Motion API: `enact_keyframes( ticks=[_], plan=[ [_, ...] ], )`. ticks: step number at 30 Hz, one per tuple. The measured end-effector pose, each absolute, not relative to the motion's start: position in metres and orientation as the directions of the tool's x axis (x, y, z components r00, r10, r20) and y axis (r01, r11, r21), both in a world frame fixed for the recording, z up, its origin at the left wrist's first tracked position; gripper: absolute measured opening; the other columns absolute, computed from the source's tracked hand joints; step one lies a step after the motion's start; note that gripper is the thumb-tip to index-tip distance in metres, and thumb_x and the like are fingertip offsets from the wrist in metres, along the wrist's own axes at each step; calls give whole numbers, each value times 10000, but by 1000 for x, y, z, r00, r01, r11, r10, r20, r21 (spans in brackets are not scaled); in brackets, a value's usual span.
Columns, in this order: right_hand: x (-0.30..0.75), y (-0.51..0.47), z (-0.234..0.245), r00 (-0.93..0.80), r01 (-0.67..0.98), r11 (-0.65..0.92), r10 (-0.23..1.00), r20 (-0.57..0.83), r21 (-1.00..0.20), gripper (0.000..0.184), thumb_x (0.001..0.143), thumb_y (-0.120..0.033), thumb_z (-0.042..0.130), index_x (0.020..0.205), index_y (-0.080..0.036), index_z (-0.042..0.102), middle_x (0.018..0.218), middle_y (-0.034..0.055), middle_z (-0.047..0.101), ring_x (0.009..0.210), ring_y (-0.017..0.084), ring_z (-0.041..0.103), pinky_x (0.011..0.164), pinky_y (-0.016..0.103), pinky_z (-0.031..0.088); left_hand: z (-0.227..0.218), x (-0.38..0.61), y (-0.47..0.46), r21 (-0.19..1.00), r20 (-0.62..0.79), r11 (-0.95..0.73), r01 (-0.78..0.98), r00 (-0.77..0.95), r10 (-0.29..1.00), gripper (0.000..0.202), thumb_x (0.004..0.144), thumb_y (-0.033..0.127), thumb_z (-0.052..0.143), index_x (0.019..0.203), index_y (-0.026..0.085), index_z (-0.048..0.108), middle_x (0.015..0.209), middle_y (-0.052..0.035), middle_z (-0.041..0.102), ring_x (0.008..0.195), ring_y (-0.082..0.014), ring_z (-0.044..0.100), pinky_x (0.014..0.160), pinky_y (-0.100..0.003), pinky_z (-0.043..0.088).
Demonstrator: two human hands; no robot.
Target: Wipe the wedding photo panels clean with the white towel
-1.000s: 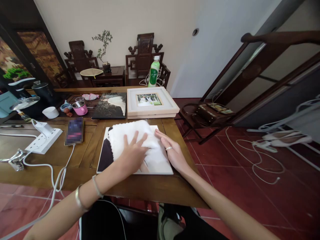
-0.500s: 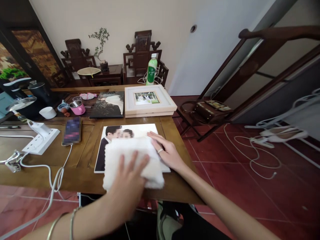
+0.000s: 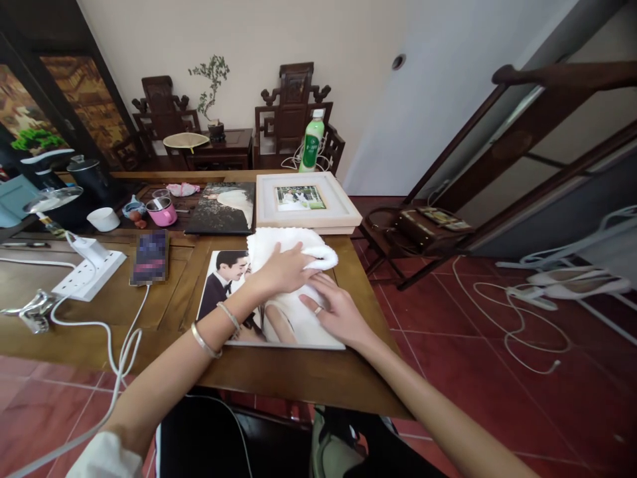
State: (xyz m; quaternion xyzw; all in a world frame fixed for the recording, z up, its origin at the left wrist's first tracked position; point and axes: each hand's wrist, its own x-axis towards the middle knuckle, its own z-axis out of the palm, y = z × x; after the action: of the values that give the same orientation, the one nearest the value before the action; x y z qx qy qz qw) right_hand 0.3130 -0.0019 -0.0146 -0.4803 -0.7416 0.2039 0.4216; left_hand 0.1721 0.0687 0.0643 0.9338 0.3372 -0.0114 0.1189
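Observation:
My left hand [image 3: 287, 271] lies palm down on a white cloth [image 3: 281, 240], its fingers spread and two bangles on the wrist. The cloth covers the upper part of a photo panel [image 3: 221, 285] that lies flat on the table. One side of the cloth is folded over in a loop beside my thumb. At the panel's right side rests my right hand [image 3: 343, 312], fingers stretched out, a ring on one of them. Its fingertips are close to my left hand. Part of the printed picture is hidden under the cloth and both hands.
Behind the panel lie a framed photo [image 3: 343, 206] and a dark photo panel [image 3: 199, 216]. A green bottle [image 3: 311, 146] stands beyond. On the left are a phone [image 3: 149, 257], a power strip [image 3: 102, 275], cables, a pink mug [image 3: 162, 211] and a white cup [image 3: 103, 219].
My left hand has pushed the cloth away from me, from the panel's near edge to its far edge, uncovering the lower part. My right hand stays at the panel's right side.

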Motion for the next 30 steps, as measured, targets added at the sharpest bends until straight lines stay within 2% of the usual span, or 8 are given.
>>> enact_keyframes(
  ticks=[3, 9, 13, 16, 23, 26, 30],
  plan=[
    [313, -2, -16, -173, 529, 438, 894, 413, -727, 347, 872, -359, 559, 1189, -255, 654, 1239, 76, 657, 1225, 272, 546, 1073, 490, 403, 65, 160, 63, 139, -92, -716, 684, 729, 678, 361, 1011, 254, 319, 1221, 141, 590, 1407, -144, 499, 1423, -267, 272, 1109, -569, 241],
    [313, -2, -16, -151, 477, 411, 909, 388, -777, 364, 861, -376, 586, 1195, -250, 659, 1325, 88, 606, 1310, 265, 485, 1120, 510, 354, 62, 82, 29, 51, -47, -552, 833, 554, 831, 365, 974, 215, 386, 1302, 229, 545, 1527, -55, 338, 1438, -309, 222, 1091, -631, 259],
    [311, -1, -17, -121, 439, 401, 913, 389, -804, 344, 851, -364, 604, 1161, -235, 677, 1320, 96, 609, 1312, 254, 485, 1126, 498, 352, 49, 48, 2, -62, 53, -447, 892, 450, 891, 378, 942, 141, 385, 1243, 205, 603, 1540, -73, 300, 1431, -364, 215, 1043, -676, 304],
    [310, 1, -18, -90, 425, 384, 919, 384, -820, 323, 836, -361, 629, 1131, -248, 690, 1311, 85, 617, 1310, 249, 488, 1122, 494, 361, 40, 48, -1, -102, 112, -419, 902, 429, 896, 376, 927, 123, 399, 1211, 205, 631, 1542, -76, 292, 1427, -378, 220, 1040, -695, 293],
    [311, 4, -20, -21, 435, 365, 918, 396, -823, 282, 814, -368, 660, 1053, -234, 724, 1266, 102, 645, 1279, 256, 522, 1103, 500, 387, 39, 54, 19, -52, 117, -481, 875, 483, 868, 352, 931, 135, 402, 1176, 193, 648, 1540, -97, 297, 1429, -376, 213, 1049, -711, 259],
    [311, 4, -19, 0, 416, 354, 921, 390, -838, 273, 798, -384, 679, 1024, -241, 733, 1253, 100, 653, 1273, 262, 528, 1106, 506, 380, 44, 49, 3, -2, 67, -525, 851, 524, 849, 373, 930, 110, 376, 1177, 194, 642, 1545, -85, 294, 1443, -357, 175, 1060, -709, 241],
    [310, 3, -18, 3, 396, 345, 926, 377, -851, 279, 790, -383, 689, 1022, -234, 734, 1256, 103, 651, 1272, 262, 529, 1115, 499, 369, 56, 44, -42, 48, -29, -596, 801, 598, 801, 364, 926, 95, 375, 1091, 215, 676, 1563, -36, 257, 1453, -331, 151, 1087, -679, 241]
  ],
)
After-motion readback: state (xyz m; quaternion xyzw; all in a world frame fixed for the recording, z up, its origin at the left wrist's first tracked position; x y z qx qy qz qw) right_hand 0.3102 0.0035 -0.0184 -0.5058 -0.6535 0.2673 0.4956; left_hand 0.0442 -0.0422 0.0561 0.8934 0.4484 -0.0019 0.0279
